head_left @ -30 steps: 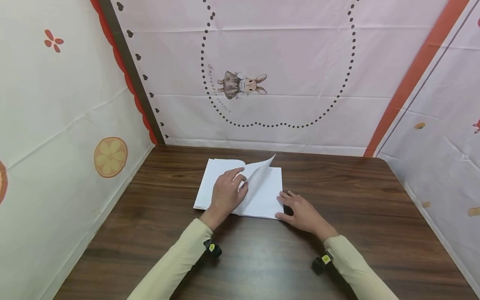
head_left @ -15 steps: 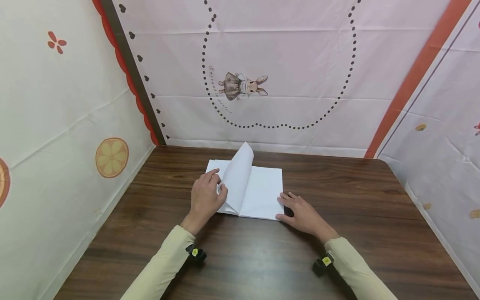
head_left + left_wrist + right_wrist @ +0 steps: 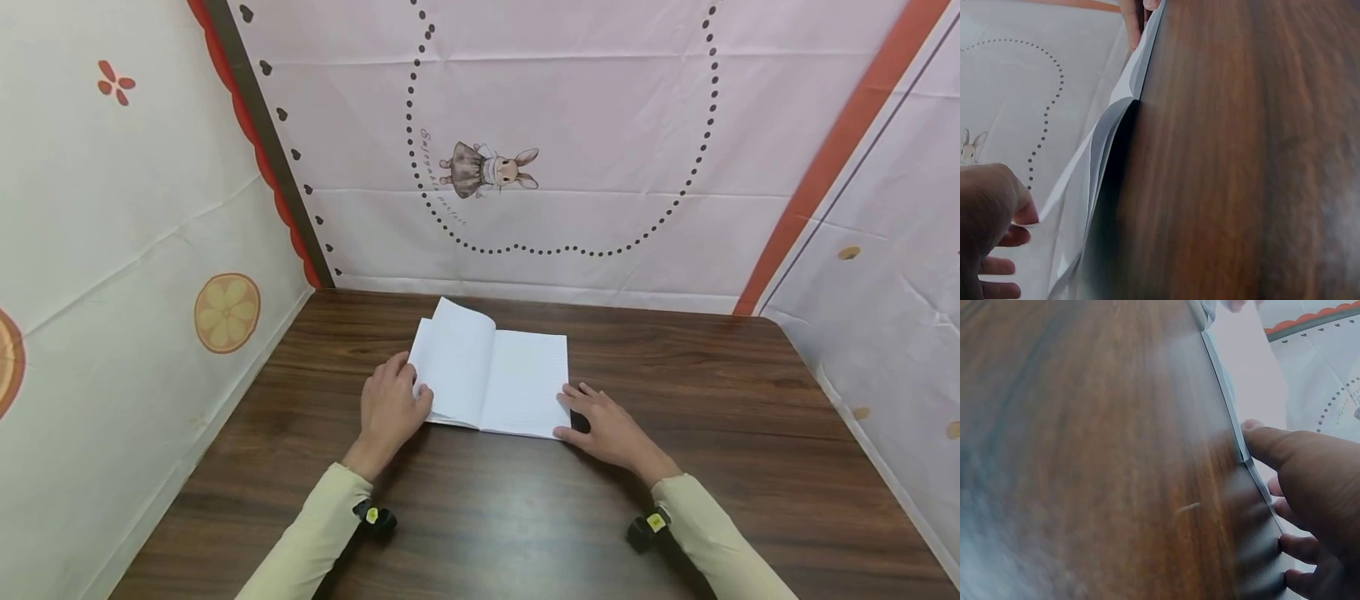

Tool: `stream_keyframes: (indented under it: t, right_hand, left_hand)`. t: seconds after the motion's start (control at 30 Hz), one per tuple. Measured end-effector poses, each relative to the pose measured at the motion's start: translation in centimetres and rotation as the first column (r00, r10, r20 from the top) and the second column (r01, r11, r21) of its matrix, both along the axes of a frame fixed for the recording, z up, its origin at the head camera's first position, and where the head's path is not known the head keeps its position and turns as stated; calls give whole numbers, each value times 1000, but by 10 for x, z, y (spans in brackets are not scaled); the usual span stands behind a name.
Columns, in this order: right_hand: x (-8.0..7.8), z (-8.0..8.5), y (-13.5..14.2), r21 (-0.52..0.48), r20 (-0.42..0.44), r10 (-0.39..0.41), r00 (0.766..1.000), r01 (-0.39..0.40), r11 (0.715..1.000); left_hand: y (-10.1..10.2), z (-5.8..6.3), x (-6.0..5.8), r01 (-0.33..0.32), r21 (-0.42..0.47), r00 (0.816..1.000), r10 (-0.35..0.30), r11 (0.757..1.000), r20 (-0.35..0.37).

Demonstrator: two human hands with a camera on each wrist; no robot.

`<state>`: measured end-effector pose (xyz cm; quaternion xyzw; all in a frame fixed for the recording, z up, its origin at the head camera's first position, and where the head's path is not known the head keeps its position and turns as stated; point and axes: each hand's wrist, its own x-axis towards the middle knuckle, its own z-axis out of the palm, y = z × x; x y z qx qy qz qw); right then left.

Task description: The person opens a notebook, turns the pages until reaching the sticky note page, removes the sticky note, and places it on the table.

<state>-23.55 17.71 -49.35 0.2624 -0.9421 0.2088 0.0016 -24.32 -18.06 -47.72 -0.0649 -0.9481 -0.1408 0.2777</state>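
Observation:
A notebook with white lined pages (image 3: 526, 379) lies open on the table. One page (image 3: 459, 354) is turned over onto the left side, its far corner lifted and sticking out past the leaves beneath. My left hand (image 3: 390, 402) is at the left edge; in the left wrist view its thumb and forefinger (image 3: 1017, 232) pinch the page's edge, while the other fingers hang apart from it. At the lower right corner rests my right hand (image 3: 609, 427), thumb (image 3: 1263, 439) on the page and fingers spread along the right edge, not gripping.
The brown wood-grain table (image 3: 480, 517) spreads around the notebook. Behind it hangs a pale printed cloth (image 3: 600, 150) with a rabbit figure, and similar cloth (image 3: 135, 250) closes the left and right sides. Each sleeve carries a small black wrist camera (image 3: 378, 518).
My left hand has carried the page from right to left across the spine, and it has come down toward the left side. The right hand has stayed at the right corner.

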Motion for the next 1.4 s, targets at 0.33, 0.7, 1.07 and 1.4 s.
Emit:
stream_keyframes:
  t: [0.33, 0.7, 1.07, 1.4]
  right_hand:
    - [-1, -4, 1, 0, -10, -4, 1000, 4, 1000]
    - [-1, -2, 2, -1, -23, -6, 1000, 6, 1000]
    - [2, 1, 0, 3, 10, -13, 1000, 13, 1000]
    - [2, 1, 1, 2, 17, 1, 1000, -1, 1000]
  left_hand:
    - [-7, -11, 0, -40, -48, 972, 50, 998, 231]
    - [-7, -14, -1, -48, -14, 952, 50, 999, 302]
    - [-19, -25, -8, 232, -45, 918, -204, 972, 341]
    - [-26, -26, -5, 313, 6, 826, -275, 950, 492]
